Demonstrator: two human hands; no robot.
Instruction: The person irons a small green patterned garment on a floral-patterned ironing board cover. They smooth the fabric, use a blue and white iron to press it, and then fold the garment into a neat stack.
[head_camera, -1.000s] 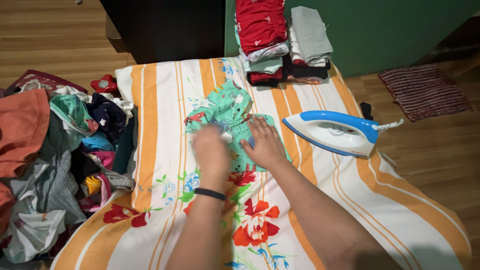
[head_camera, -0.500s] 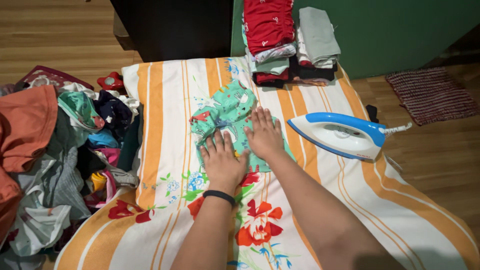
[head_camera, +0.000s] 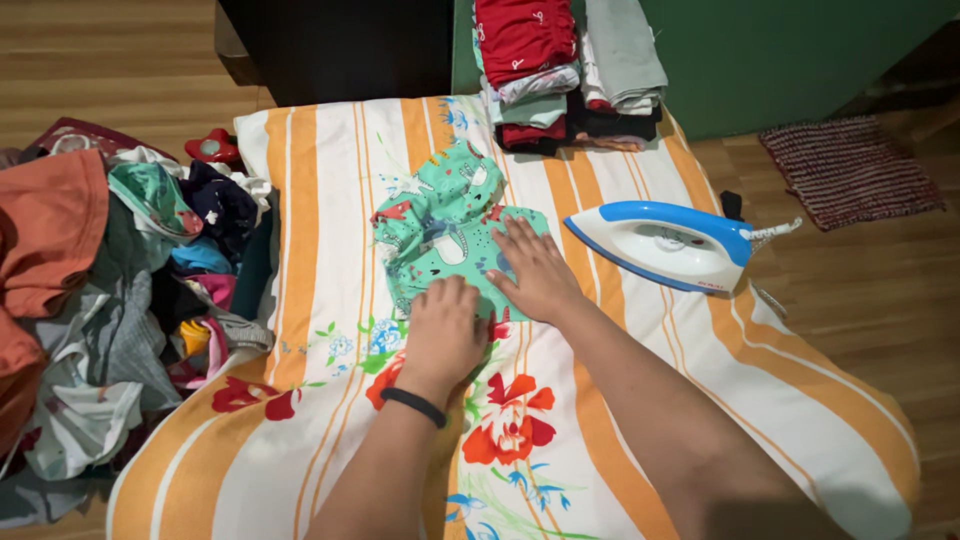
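Blue-white iron (head_camera: 665, 243) right; folded stack (head_camera: 565, 70) top; clothes heap (head_camera: 110, 290) left; woven mat (head_camera: 850, 170).

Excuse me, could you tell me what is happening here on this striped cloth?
A person presses both palms flat on a small green printed garment spread over an orange-striped floral sheet. The left hand covers its near edge, and the right hand lies beside it. A blue and white iron rests to the right, untouched. Folded clothes are stacked at the far end, and a loose clothes pile lies to the left.
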